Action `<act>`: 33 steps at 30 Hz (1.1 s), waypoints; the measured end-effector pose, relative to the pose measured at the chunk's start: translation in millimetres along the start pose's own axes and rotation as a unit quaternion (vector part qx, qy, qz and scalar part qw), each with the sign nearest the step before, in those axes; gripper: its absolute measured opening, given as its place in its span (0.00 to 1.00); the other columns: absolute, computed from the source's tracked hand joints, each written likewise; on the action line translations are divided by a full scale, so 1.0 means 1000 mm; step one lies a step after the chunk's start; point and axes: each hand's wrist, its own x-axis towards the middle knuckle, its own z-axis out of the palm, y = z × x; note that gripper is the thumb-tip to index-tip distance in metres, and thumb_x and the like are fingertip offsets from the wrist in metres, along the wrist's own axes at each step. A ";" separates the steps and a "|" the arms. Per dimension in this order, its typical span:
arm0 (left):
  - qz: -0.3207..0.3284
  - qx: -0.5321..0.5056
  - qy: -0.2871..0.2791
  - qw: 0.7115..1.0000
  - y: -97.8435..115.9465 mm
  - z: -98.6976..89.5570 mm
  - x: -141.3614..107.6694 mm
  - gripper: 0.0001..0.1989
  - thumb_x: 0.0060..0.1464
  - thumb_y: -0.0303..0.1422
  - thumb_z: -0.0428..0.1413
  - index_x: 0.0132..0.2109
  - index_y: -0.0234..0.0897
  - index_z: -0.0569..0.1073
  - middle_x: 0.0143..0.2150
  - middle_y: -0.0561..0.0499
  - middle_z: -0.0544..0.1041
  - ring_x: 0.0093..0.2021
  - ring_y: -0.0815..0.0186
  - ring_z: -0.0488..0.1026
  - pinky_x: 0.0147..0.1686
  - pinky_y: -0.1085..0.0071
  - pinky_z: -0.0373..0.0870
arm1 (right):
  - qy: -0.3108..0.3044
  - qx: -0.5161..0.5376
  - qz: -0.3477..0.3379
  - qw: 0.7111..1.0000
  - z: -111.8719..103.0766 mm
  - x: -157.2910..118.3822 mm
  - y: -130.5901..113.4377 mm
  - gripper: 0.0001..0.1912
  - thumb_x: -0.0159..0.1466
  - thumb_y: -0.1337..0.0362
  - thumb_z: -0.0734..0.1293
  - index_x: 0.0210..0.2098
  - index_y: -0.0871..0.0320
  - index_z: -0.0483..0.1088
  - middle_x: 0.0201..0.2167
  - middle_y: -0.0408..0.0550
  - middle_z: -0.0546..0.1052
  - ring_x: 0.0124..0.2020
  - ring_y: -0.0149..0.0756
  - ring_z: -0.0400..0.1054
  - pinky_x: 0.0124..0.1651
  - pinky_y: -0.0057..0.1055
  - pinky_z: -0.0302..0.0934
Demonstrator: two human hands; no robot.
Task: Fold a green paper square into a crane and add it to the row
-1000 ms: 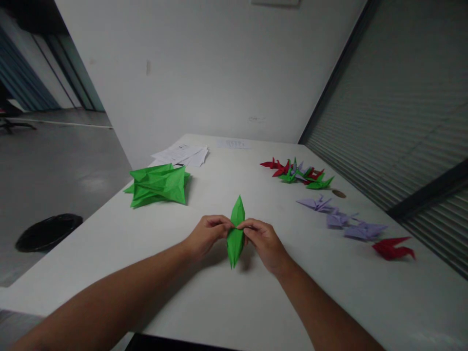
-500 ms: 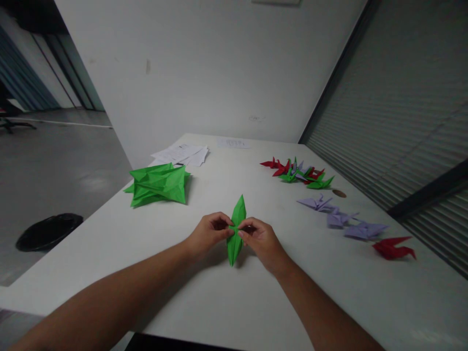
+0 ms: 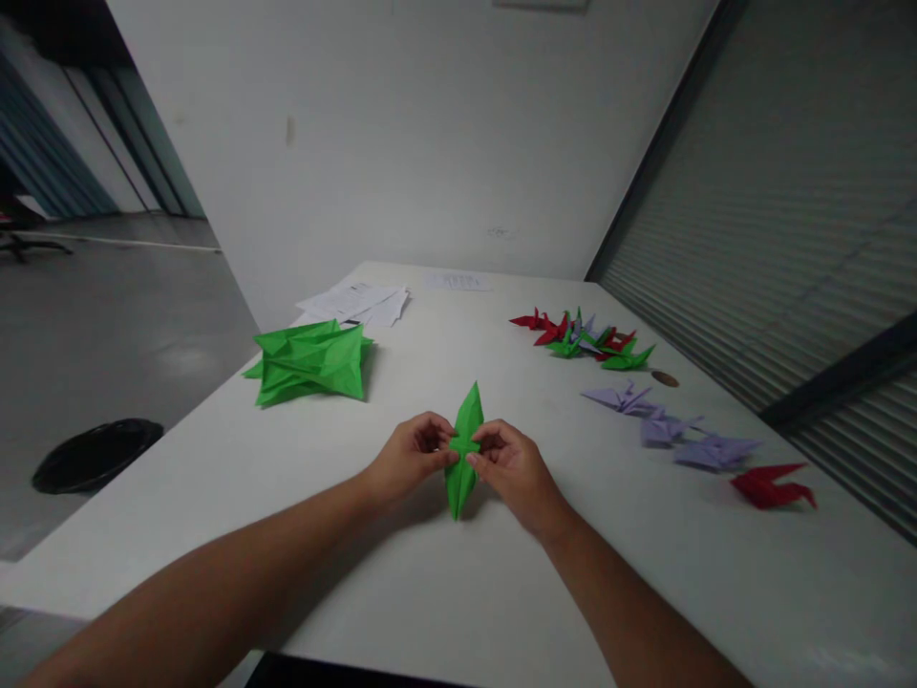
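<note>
A long green folded paper (image 3: 468, 418), pointed at its far and near ends, is held upright lengthwise over the middle of the white table (image 3: 401, 592). My left hand (image 3: 412, 457) pinches its left edge near the middle between thumb and fingers. On the opposite edge, my right hand (image 3: 512, 470) grips it the same way. Part of the paper's middle shows between the two sets of fingertips. The undersides of the fingers are partly hidden.
Green folded papers (image 3: 311, 363) lie stacked at the left, with printed sheets (image 3: 351, 303) behind. Along the right are a cluster of coloured paper cranes (image 3: 587, 336), several lilac cranes (image 3: 716, 451) and a red crane (image 3: 770, 485). A black bin (image 3: 96, 456) stands left of the table.
The fingertips of both hands have spread slightly apart at the paper's middle, so more of its centre shows. Both hands keep hold of it in nearly the same place.
</note>
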 end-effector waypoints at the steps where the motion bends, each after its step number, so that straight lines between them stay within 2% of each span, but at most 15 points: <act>1: 0.000 -0.003 0.000 1.000 0.000 0.000 0.000 0.19 0.44 0.32 0.74 0.39 0.34 0.75 0.31 0.54 0.77 0.32 0.71 0.73 0.35 0.73 0.69 | 0.002 0.009 -0.001 1.000 0.000 0.000 0.000 0.16 0.57 0.60 0.77 0.38 0.53 0.67 0.29 0.39 0.72 0.25 0.28 0.65 0.27 0.26 0.61; 6: 0.004 -0.017 0.012 1.000 0.000 0.000 0.002 0.20 0.43 0.32 0.74 0.40 0.35 0.74 0.33 0.52 0.78 0.34 0.69 0.75 0.37 0.71 0.71 | 0.014 0.038 0.001 0.999 0.000 0.000 0.001 0.21 0.56 0.58 0.79 0.37 0.52 0.62 0.30 0.38 0.71 0.25 0.28 0.66 0.27 0.25 0.64; 11: 0.003 0.013 0.033 0.999 0.004 0.002 0.001 0.21 0.42 0.34 0.74 0.41 0.37 0.74 0.35 0.52 0.77 0.35 0.68 0.74 0.37 0.71 0.70 | 0.015 -0.009 -0.016 1.000 -0.002 0.000 0.006 0.17 0.58 0.55 0.77 0.38 0.56 0.70 0.30 0.43 0.75 0.28 0.31 0.68 0.30 0.28 0.65; 15: 0.027 0.115 0.050 0.992 0.007 0.000 0.001 0.17 0.44 0.36 0.73 0.39 0.35 0.79 0.27 0.57 0.69 0.28 0.72 0.65 0.29 0.74 0.60 | 0.029 -0.081 -0.072 0.994 -0.003 -0.002 0.004 0.12 0.61 0.55 0.75 0.35 0.56 0.74 0.29 0.45 0.75 0.30 0.35 0.69 0.33 0.32 0.66; 17: 0.035 0.139 0.047 0.989 0.008 -0.001 0.000 0.17 0.47 0.38 0.72 0.42 0.36 0.81 0.23 0.60 0.64 0.24 0.74 0.59 0.26 0.75 0.55 | 0.035 -0.118 -0.112 0.986 -0.003 -0.003 0.000 0.09 0.63 0.57 0.73 0.35 0.56 0.75 0.31 0.47 0.76 0.32 0.37 0.70 0.35 0.34 0.67; 19: 0.027 0.128 0.039 0.991 0.010 -0.001 -0.001 0.19 0.49 0.39 0.71 0.47 0.37 0.81 0.22 0.61 0.63 0.23 0.74 0.58 0.26 0.75 0.53 | 0.037 -0.154 -0.154 0.975 -0.002 -0.004 -0.005 0.07 0.65 0.59 0.72 0.35 0.55 0.76 0.33 0.48 0.76 0.33 0.38 0.70 0.37 0.35 0.67; 21: 0.012 0.112 0.029 0.993 0.011 0.001 -0.002 0.20 0.50 0.38 0.70 0.49 0.37 0.80 0.22 0.60 0.65 0.22 0.74 0.60 0.25 0.74 0.55 | 0.031 -0.182 -0.193 0.964 -0.002 -0.004 -0.010 0.05 0.66 0.60 0.72 0.36 0.54 0.76 0.34 0.48 0.76 0.35 0.39 0.71 0.37 0.36 0.67; 25: 0.003 0.069 0.012 0.998 0.011 0.003 -0.002 0.16 0.50 0.36 0.69 0.46 0.36 0.81 0.26 0.55 0.74 0.25 0.71 0.67 0.29 0.73 0.63 | 0.021 -0.192 -0.245 0.950 -0.003 -0.004 -0.011 0.03 0.67 0.65 0.71 0.39 0.51 0.79 0.37 0.49 0.78 0.39 0.41 0.73 0.41 0.37 0.68; 29: 0.011 -0.008 0.018 1.000 0.010 0.004 -0.002 0.13 0.47 0.33 0.70 0.40 0.36 0.80 0.34 0.51 0.79 0.33 0.67 0.73 0.37 0.70 0.69 | 0.046 -0.211 -0.258 0.942 -0.005 -0.002 -0.008 0.07 0.66 0.68 0.71 0.39 0.50 0.81 0.42 0.50 0.77 0.44 0.41 0.74 0.47 0.39 0.69; 33: -0.015 -0.035 0.035 0.999 0.011 0.006 -0.003 0.10 0.49 0.34 0.69 0.37 0.35 0.79 0.33 0.52 0.78 0.33 0.68 0.73 0.37 0.71 0.69 | 0.056 -0.229 -0.245 0.940 -0.005 -0.003 -0.006 0.09 0.65 0.69 0.70 0.39 0.51 0.82 0.46 0.52 0.75 0.46 0.41 0.74 0.50 0.40 0.70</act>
